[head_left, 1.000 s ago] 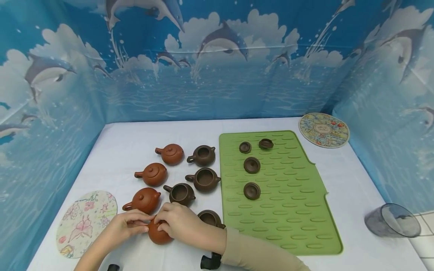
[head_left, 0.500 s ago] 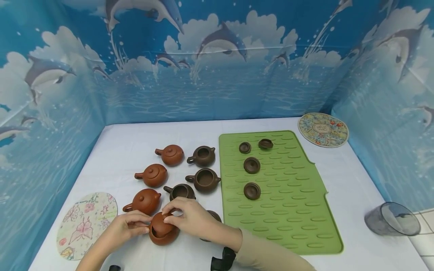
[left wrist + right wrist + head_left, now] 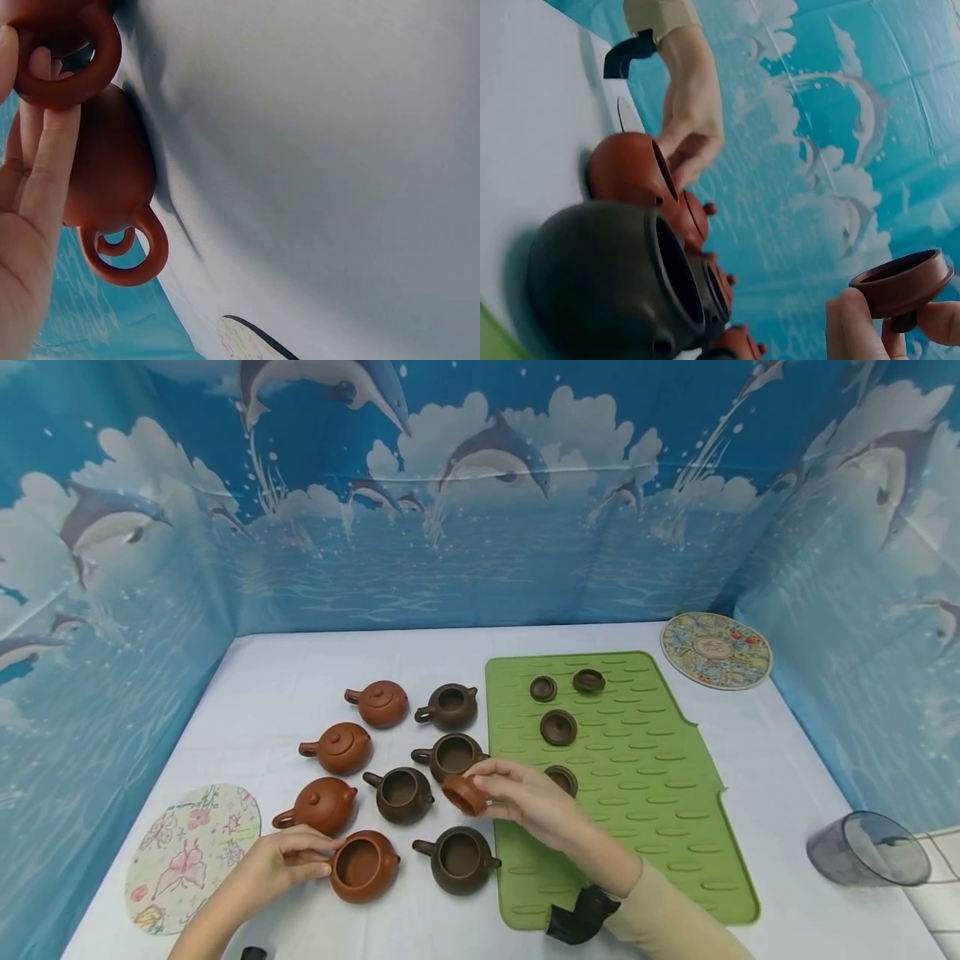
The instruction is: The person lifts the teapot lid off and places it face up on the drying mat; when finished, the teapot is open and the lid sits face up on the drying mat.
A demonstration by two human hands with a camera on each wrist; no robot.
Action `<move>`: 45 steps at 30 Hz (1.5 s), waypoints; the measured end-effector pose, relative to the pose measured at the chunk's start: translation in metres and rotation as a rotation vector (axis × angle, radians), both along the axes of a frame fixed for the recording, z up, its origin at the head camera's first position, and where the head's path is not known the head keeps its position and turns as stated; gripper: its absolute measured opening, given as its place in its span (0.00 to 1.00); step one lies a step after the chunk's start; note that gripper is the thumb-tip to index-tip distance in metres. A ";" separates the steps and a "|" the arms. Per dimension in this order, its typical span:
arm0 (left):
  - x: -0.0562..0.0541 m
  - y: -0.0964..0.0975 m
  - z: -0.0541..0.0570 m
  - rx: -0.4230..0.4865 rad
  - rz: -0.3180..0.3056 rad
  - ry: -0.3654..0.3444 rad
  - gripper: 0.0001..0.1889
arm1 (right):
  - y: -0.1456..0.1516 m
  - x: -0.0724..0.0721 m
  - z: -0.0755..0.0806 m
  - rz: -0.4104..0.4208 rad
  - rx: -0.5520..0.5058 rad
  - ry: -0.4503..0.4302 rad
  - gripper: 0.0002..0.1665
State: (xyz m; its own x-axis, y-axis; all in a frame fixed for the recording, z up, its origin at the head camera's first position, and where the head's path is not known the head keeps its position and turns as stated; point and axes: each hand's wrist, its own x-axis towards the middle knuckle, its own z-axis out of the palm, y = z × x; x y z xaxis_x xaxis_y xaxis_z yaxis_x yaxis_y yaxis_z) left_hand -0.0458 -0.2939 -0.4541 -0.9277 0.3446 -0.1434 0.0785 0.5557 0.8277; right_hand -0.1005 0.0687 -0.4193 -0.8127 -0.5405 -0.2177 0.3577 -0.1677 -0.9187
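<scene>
In the head view my left hand [image 3: 288, 862] pinches the handle of a reddish-brown teapot [image 3: 365, 868], which stands lidless on the white cloth. The left wrist view shows the fingers at that ring handle [image 3: 106, 64]. My right hand [image 3: 536, 806] holds the reddish lid [image 3: 462, 796] in the air, tilted, near the mat's left edge. In the right wrist view the lid [image 3: 900, 289] is hollow side up, its knob between the fingertips. Below and left of it stand several open dark brown teapots [image 3: 459, 862]. Three lidded reddish teapots [image 3: 322, 806] form a column at left.
A green mat [image 3: 622, 843] at right bears several dark lids [image 3: 558, 727]; the right forearm crosses its lower part. A patterned round board [image 3: 716, 648] lies at back right, a drawn-on oval one [image 3: 193, 860] at left. A grey clear cup [image 3: 867, 848] lies tipped at right.
My right hand has lifted the lid off the nearest reddish teapot and carried it right and up, turning it over. My left hand has stayed at the teapot's handle.
</scene>
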 end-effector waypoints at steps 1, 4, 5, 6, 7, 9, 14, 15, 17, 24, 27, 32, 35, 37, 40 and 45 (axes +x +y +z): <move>0.000 0.000 0.000 0.001 0.002 -0.001 0.14 | 0.006 -0.001 0.000 -0.010 -0.014 -0.009 0.14; 0.000 0.000 0.001 0.002 0.006 -0.005 0.14 | 0.021 -0.005 -0.005 -0.032 -0.065 -0.042 0.15; 0.000 0.000 0.001 0.003 0.007 -0.009 0.14 | 0.026 -0.006 -0.006 -0.039 -0.081 -0.049 0.15; 0.000 0.000 0.001 0.003 0.008 -0.009 0.14 | 0.030 -0.007 -0.007 -0.045 -0.095 -0.052 0.16; 0.000 0.000 0.001 0.003 0.010 -0.012 0.14 | 0.035 -0.008 -0.008 -0.046 -0.112 -0.050 0.16; 0.000 0.000 0.001 0.000 0.013 -0.020 0.14 | 0.043 -0.010 -0.009 -0.053 -0.137 -0.051 0.15; 0.001 0.000 0.000 -0.011 0.019 -0.031 0.14 | 0.067 -0.018 -0.009 -0.098 -0.108 -0.020 0.20; 0.001 0.000 0.000 -0.012 0.019 -0.029 0.14 | 0.072 -0.020 -0.008 -0.121 -0.071 -0.006 0.24; 0.001 0.000 0.000 -0.013 0.019 -0.028 0.14 | 0.085 -0.025 -0.007 -0.174 0.029 0.023 0.31; 0.001 -0.001 -0.001 0.002 0.022 -0.037 0.14 | 0.132 -0.055 -0.009 -0.334 0.374 0.104 0.42; 0.001 -0.001 0.000 0.009 0.016 -0.034 0.14 | 0.148 -0.067 -0.016 -0.387 0.519 0.136 0.42; 0.000 -0.001 0.000 0.018 0.007 -0.028 0.14 | 0.161 -0.078 -0.027 -0.429 0.725 0.161 0.40; 0.000 -0.001 0.000 0.015 0.008 -0.027 0.14 | 0.164 -0.083 -0.032 -0.395 0.800 0.196 0.39; 0.000 -0.001 0.000 0.013 0.010 -0.027 0.14 | 0.166 -0.085 -0.034 -0.360 0.849 0.223 0.38; 0.000 0.000 0.000 0.016 0.010 -0.025 0.14 | 0.167 -0.087 -0.036 -0.312 0.904 0.252 0.35; 0.002 -0.001 0.000 0.021 0.005 0.002 0.14 | 0.166 -0.086 -0.036 -0.245 0.956 0.266 0.35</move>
State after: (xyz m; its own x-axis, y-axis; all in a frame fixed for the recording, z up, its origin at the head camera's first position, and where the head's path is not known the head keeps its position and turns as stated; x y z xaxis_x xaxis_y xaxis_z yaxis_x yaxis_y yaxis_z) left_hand -0.0442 -0.2948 -0.4543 -0.9295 0.3433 -0.1347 0.0773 0.5385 0.8391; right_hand -0.1869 0.2347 -0.4554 -0.9625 -0.0473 -0.2673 0.1774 0.6358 -0.7512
